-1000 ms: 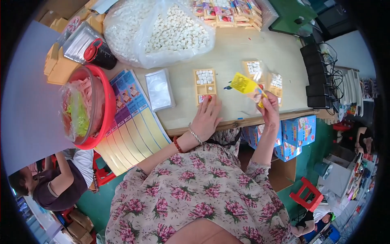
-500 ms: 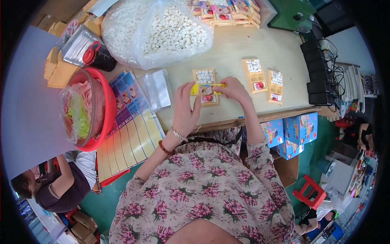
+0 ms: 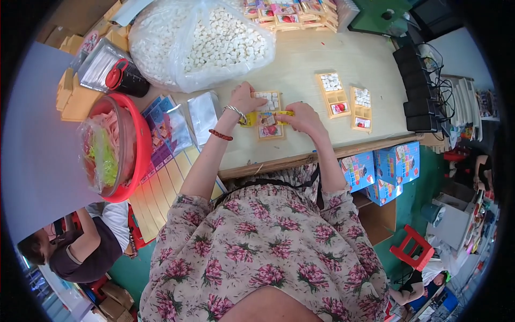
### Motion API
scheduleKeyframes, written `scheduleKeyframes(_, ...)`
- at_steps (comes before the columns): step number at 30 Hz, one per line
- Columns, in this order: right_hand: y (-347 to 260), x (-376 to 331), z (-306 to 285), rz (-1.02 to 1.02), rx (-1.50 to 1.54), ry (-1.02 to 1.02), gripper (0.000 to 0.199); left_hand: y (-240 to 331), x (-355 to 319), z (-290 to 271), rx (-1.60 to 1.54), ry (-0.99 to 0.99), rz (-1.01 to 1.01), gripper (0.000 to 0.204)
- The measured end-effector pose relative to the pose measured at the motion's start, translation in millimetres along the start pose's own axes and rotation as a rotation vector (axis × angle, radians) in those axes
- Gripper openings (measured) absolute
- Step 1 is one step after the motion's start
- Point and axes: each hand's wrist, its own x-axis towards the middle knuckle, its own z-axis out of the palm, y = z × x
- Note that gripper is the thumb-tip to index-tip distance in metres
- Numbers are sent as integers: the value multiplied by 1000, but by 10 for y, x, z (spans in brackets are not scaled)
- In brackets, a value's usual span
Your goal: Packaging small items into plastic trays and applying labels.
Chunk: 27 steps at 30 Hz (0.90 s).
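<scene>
A wooden compartment tray [image 3: 272, 135] lies on the table before me, with small white pieces [image 3: 266, 101] filling its upper part and cards with a red fruit picture in its lower part. Across its middle runs a bright yellow printed strip [image 3: 248, 119]. My right hand [image 3: 304, 119] pinches the strip's right end. My left hand [image 3: 242, 99] is at the tray's upper left corner, its thumb stretched over the white pieces and its fingers apart from the thumb. Two similar trays, a wider one [image 3: 339, 98] and a narrower one [image 3: 361, 114], lie to the right.
A large clear bag [image 3: 161, 48] of white pieces stands at the back. To the left are a red basin [image 3: 140, 145], a black cup with red lid [image 3: 129, 80] and clear sleeves [image 3: 204, 115]. Black boxes with cables [image 3: 421, 115] line the right edge. Blue boxes [image 3: 397, 163] stand below.
My left hand has left the strip's left end and moved up to the tray's upper left corner. My right hand stays on the strip's right end. The view has shifted slightly.
</scene>
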Motion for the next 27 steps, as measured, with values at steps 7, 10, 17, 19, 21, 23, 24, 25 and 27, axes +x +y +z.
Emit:
scheduleKeyframes(7, 122, -46, 99, -69, -46, 107, 44, 47, -140, 10, -682, -162, 7, 53)
scheduleKeyframes(10, 97, -109, 83, -30, 117, 74, 43, 7, -200, -48, -911, -244, 7, 65)
scheduleKeyframes(17, 44, -266, 114, -21, 385, 80, 33, 47, -211, -207, -925, -420, 186, 77)
scheduleKeyframes(19, 46, -272, 133, -14, 431, 106, 35, 63, -206, -231, -894, -453, 174, 77)
scheduleKeyframes(21, 3, -276, 117, -5, 456, 90, 35, 33, -172, -231, -869, -461, 168, 77)
scheduleKeyframes(23, -3, -268, 130, 6, 482, 73, 35, 20, -164, -237, -844, -470, 161, 78)
scheduleKeyframes(24, 22, -252, 162, 9, 501, 71, 37, 10, -164, -240, -846, -494, 160, 79)
scheduleKeyframes(25, 18, -248, 173, 12, 519, 68, 38, -6, -166, -246, -849, -517, 159, 79)
scheduleKeyframes(27, 5, -280, 136, -13, 583, 3, 36, -41, -172, -231, -872, -507, 149, 80)
